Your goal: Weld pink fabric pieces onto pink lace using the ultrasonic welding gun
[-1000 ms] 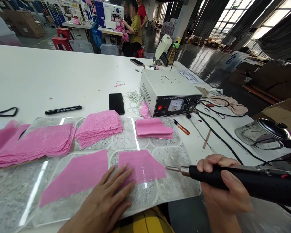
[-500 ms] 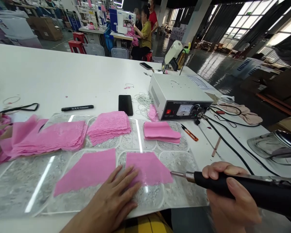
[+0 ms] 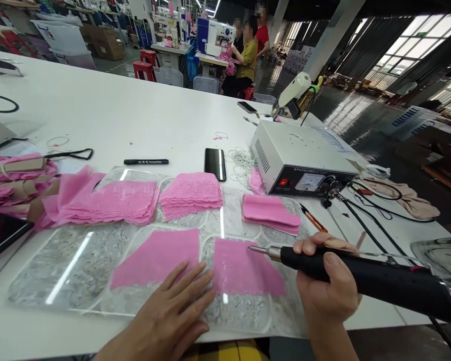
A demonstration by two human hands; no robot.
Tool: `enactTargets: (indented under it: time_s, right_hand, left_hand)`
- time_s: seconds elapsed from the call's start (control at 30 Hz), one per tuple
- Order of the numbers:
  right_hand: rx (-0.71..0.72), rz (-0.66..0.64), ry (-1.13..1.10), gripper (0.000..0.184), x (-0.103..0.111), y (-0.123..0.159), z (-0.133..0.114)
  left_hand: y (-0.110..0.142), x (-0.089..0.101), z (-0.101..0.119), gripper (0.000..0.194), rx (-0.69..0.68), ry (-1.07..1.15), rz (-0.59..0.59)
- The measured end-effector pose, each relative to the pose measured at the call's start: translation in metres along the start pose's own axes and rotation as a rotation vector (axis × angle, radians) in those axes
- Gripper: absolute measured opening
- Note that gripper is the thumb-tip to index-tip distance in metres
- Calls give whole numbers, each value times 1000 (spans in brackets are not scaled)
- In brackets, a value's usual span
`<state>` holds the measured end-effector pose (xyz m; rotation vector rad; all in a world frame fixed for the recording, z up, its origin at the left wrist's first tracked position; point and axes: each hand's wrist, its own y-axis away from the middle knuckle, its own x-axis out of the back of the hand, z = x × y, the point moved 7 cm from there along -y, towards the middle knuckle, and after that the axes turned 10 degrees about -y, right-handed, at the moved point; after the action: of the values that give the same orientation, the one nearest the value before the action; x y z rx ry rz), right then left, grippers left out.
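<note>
My left hand (image 3: 176, 306) lies flat with fingers spread on a clear mat (image 3: 75, 273). Its fingertips rest around the lower right of one pink fabric piece (image 3: 161, 255), by the gap beside a second pink fabric piece (image 3: 240, 271). In my right hand (image 3: 328, 281) is a corded black-handled tool (image 3: 364, 276) with a tapered metal tip. The tip is over the slanted upper right edge of the second piece; whether it touches the cloth, I cannot tell. Behind are a frilly pink stack (image 3: 191, 193), a larger pink pile (image 3: 116, 200) and folded pink cloth (image 3: 268, 210).
A grey power box (image 3: 304, 155) with a meter and cables stands at right rear. Nearby are orange snips (image 3: 313, 218), a phone (image 3: 215, 163) and a black marker (image 3: 146, 161). A glass container (image 3: 439, 255) is at far right. People sit and stand by a sewing machine (image 3: 214, 37).
The tool's tip has moved from the second piece's right corner to its slanted upper edge. My left fingers have shifted left off that piece. The view has turned left.
</note>
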<state>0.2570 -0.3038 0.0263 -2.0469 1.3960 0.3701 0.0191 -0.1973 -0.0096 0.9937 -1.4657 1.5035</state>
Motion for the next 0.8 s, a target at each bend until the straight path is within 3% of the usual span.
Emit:
enactTargets:
  time_s: [0.5,0.8]
  right_hand:
    - [36,-110,78,5,-15,-2,7]
    - [20,-61,56,8,-22,1,6]
  left_hand:
    - [2,-10,0,47,-41,26,-101]
    - [1,-5,1,47,-23,112,-106]
